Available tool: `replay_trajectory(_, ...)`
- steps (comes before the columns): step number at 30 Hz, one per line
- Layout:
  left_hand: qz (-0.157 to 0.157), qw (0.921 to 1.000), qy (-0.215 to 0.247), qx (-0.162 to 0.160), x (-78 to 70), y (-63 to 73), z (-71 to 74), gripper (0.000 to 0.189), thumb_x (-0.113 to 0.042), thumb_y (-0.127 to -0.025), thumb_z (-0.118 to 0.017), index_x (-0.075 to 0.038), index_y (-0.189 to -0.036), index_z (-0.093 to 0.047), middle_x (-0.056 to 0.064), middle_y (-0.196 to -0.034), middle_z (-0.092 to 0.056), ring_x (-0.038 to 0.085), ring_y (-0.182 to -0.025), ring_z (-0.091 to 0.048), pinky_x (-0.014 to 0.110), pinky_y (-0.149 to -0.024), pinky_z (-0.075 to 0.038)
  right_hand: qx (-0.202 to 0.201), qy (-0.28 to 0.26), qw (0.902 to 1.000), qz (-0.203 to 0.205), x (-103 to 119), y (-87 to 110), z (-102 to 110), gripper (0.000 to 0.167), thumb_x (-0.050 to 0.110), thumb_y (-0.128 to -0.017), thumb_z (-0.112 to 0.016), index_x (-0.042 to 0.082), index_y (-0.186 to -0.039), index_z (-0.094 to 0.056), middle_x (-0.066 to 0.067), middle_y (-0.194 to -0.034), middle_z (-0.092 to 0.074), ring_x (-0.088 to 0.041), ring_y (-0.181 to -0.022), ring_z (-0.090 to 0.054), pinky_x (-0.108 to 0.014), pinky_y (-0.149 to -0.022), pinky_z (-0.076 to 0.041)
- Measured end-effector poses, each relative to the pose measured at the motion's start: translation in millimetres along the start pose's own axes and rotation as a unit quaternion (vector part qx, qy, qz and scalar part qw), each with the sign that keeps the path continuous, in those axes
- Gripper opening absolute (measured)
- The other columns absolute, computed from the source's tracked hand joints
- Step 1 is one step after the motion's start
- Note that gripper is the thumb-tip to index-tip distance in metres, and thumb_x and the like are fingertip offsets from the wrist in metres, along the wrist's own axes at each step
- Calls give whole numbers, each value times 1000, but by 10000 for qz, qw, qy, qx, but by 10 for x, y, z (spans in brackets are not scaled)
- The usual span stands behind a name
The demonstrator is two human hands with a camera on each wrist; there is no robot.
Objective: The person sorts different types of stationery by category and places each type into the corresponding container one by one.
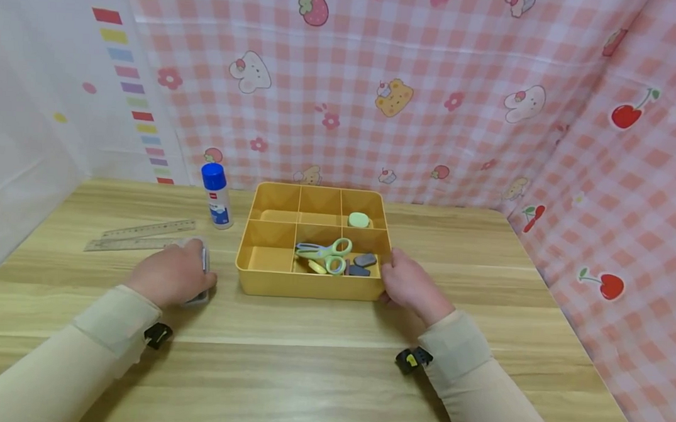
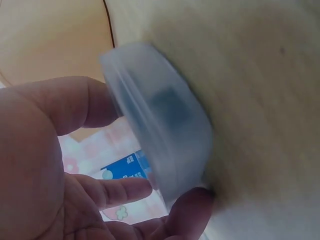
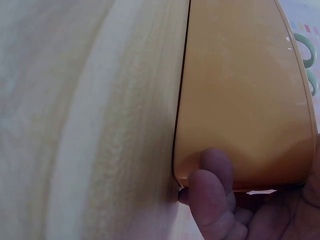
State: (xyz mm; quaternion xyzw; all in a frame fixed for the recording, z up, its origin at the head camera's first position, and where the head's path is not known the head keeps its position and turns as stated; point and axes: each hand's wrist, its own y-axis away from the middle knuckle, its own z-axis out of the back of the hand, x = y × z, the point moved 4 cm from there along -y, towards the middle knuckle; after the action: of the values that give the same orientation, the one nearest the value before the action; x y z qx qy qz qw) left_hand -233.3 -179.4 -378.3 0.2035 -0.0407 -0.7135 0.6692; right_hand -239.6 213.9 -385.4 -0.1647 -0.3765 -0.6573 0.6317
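Note:
My left hand [image 1: 171, 274] grips a small translucent plastic case [image 2: 165, 110] by its edges, tilted up close over the table, with something dark showing through its wall. The same case [image 1: 203, 290] is mostly hidden by the hand in the head view. At the front right corner of the yellow divided organizer box [image 1: 312, 285], my right hand [image 1: 411, 283] holds the wall, fingers [image 3: 210, 195] bent round the corner. Inside the box lie green-handled scissors [image 1: 336, 256], grey erasers [image 1: 365, 260], a small yellow item [image 1: 316, 267] and a pale green rounded item [image 1: 358, 220].
A glue stick [image 1: 218, 199] with a blue cap stands left of the box. Two clear rulers [image 1: 138, 235] lie beyond my left hand. Behind the wooden table [image 1: 285, 372] hangs a pink checked curtain [image 1: 344, 79], and another panel of it borders the right side.

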Motion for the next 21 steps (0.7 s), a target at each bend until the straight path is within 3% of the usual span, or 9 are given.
replay_trajectory(8, 211, 9997, 75, 15, 11, -17, -6, 75, -32, -97, -66, 13, -147, -32, 37, -112, -61, 36, -80, -62, 42, -62, -53, -17, -17, 10000, 23, -8, -6, 0, 41, 19, -109, -32, -1, -143, -44, -18, -94, -69, -25, -74, -68, -34, -64, -58)
replay_trajectory(16, 177, 9996, 232, -57, 14, -4, 21, 80, -33, -96, -67, 12, -150, -28, 30, -105, -61, 34, -79, -60, 39, -61, -51, 11, 25, 10000, 16, -3, -4, 0, 44, 18, -109, -32, -1, -148, -41, -18, -93, -69, -24, -74, -68, -34, -64, -58)
replay_trajectory(21, 75, 9989, 294, -349, -23, 16, 108, 83, -35, -97, -67, 10, -154, -27, 30, -109, -61, 35, -81, -60, 39, -59, -51, 10, 59, 10000, 7, -2, -2, 5, 44, 18, -109, -32, 0, -147, -42, -18, -93, -68, -24, -74, -68, -33, -64, -58)
